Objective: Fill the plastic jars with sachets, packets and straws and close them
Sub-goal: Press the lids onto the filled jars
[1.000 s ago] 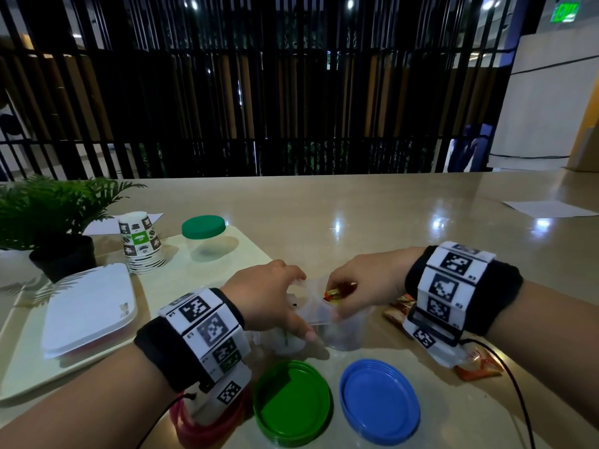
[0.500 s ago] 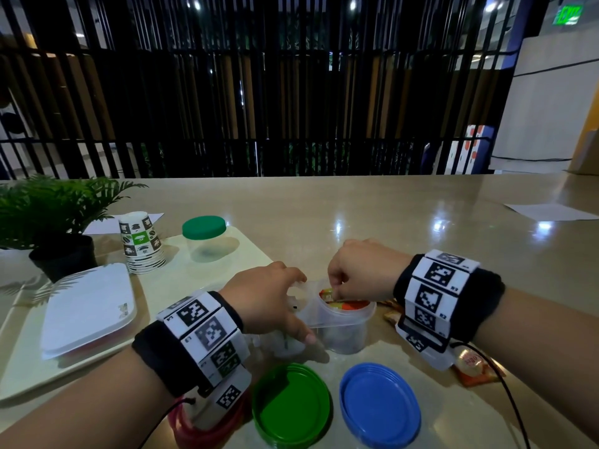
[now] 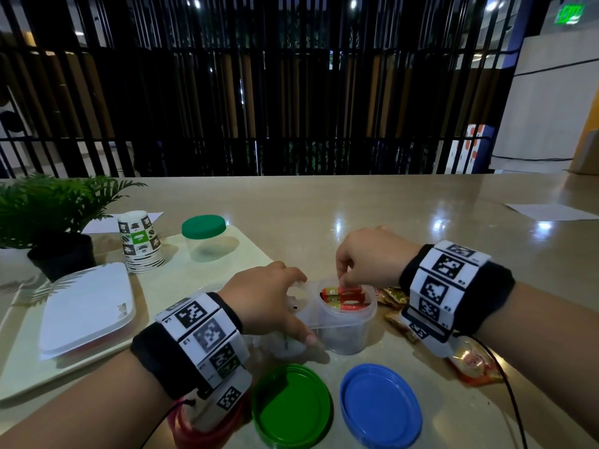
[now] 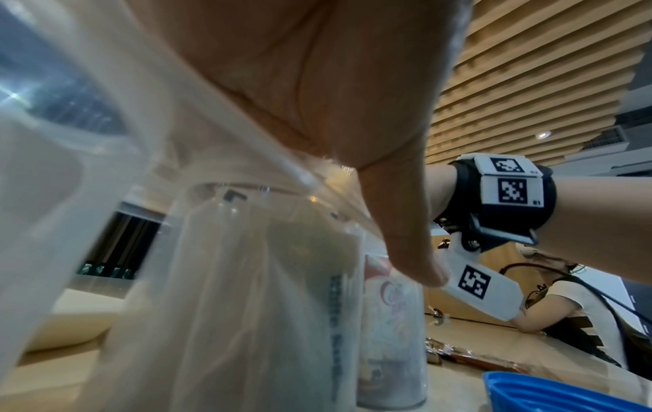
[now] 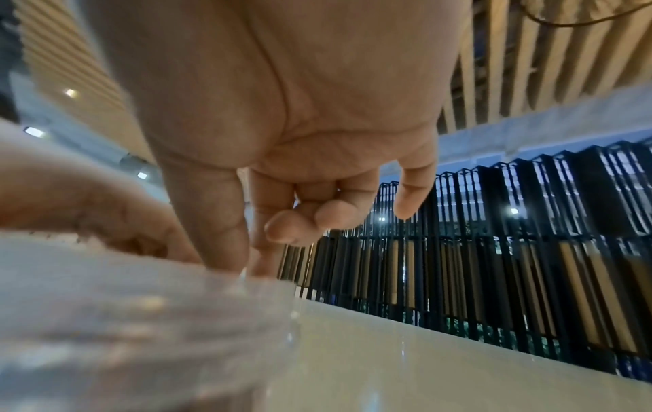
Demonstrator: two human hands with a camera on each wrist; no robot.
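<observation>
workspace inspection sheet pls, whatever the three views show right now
surface: glossy beige table, pale tray at left.
job's things: open clear jar with red sachets; loose packets beside it; green lid, blue lid lying off; closed green-lidded jar.
clutter: paper cups, potted plant, white container.
grippers: left hand steadies clear plastic; right hand fingers dip into jar, grip unclear.
cables: black wrist cable.
surroundings: black slatted fence.
</observation>
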